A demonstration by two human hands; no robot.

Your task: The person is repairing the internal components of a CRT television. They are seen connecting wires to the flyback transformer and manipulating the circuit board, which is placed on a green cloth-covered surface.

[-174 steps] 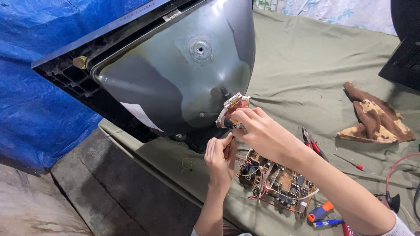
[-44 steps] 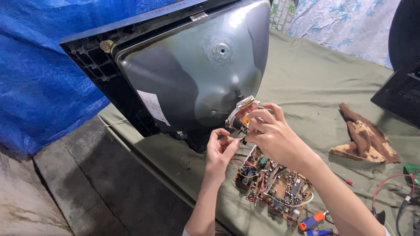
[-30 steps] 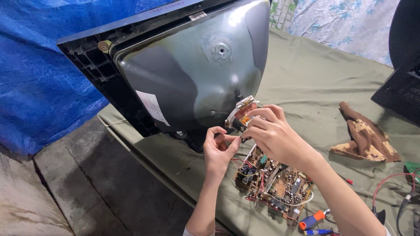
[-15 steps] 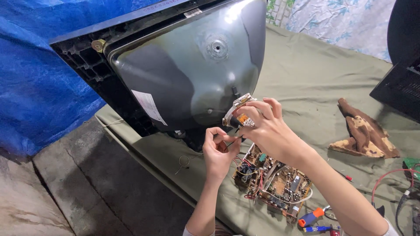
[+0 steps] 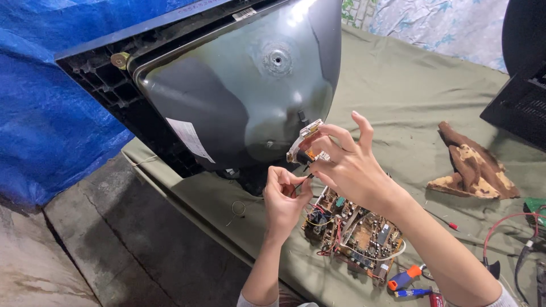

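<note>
Blue tarp [image 5: 40, 113] hanging at left. Brown crumpled rag [image 5: 475, 165] lying on olive cloth [image 5: 409, 91]. Orange-handled screwdriver [image 5: 405, 277] resting beside a bare circuit board [image 5: 355, 236]; red wire [image 5: 506, 224] curling at right.

Soft, even daylight fills the frame. A bright glare patch sits on the grey picture tube [image 5: 244, 96] near top centre. Shadows are faint; focus is sharp throughout.

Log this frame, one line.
left hand: pinching thin wire | right hand: gripping small board at picture tube neck | circuit board: on cloth
</note>
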